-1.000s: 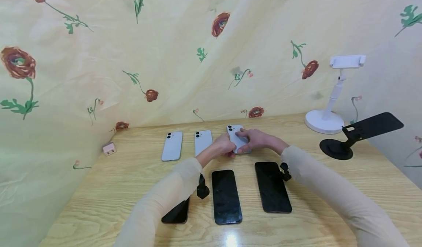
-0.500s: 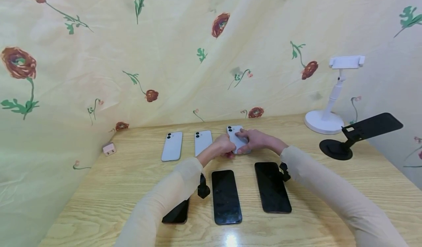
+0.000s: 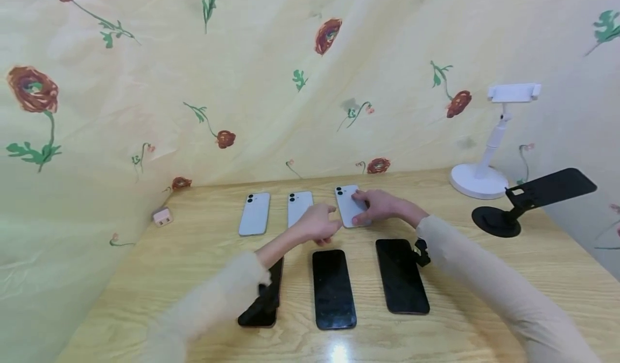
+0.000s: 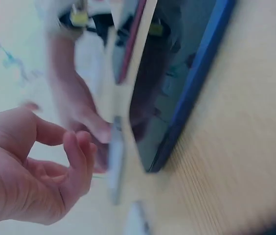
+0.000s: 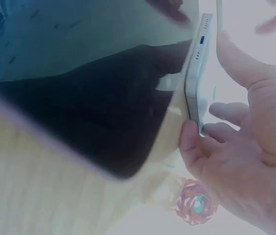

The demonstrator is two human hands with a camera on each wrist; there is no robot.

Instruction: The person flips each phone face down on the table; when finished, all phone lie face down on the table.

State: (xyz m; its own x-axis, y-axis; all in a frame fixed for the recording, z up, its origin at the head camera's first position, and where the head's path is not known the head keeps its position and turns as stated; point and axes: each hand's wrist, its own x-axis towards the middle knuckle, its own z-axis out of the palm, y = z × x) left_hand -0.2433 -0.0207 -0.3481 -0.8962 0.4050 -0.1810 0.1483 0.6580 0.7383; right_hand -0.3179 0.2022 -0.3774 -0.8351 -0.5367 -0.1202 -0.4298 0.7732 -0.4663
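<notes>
Right hand [image 3: 380, 206] pinches white phone [image 3: 350, 208] edges; left hand [image 3: 317, 224] relaxed, empty, just beside.

A pale-yellow cloth backdrop printed with red flowers [image 3: 271, 83] hangs behind the light wooden table [image 3: 484, 277] — a bright light glare sits on its near edge.

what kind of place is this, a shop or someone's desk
Probably a makeshift tabletop set for handling phones, not a shop: a wooden table backed by a draped floral cloth, rows of phones such as the white phone, and a white phone stand.
</notes>
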